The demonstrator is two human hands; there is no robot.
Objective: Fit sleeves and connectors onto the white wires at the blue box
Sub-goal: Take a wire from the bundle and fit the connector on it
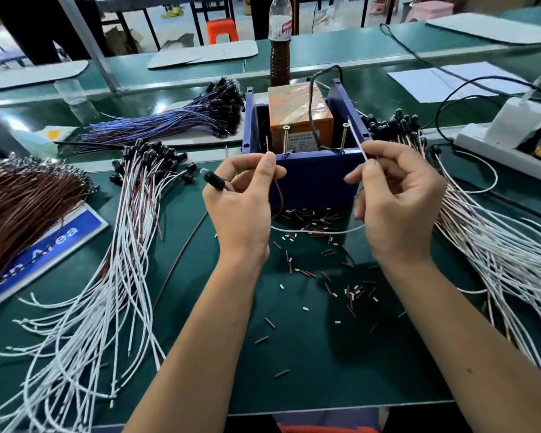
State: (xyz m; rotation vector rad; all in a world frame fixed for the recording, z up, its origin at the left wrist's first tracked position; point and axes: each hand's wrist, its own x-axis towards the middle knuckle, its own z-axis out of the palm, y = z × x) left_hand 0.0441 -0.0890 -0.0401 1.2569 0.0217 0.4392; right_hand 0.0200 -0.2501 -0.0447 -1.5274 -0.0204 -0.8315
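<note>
the white wire (pixel 319 230) i hold sags in a loop between my hands, one end pointing up at the open-topped blue box (pixel 313 179), its black connector (pixel 214 181) jutting left, a thin brown wire (pixel 278 195) hanging beside it.

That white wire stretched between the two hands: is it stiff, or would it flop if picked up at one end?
Probably floppy: the white wire sags in a loose curve between the left hand and the right hand. It looks light, since fingertip pinches hold it. Its thin end above the right hand stands straight, so short lengths seem to hold shape.
</note>
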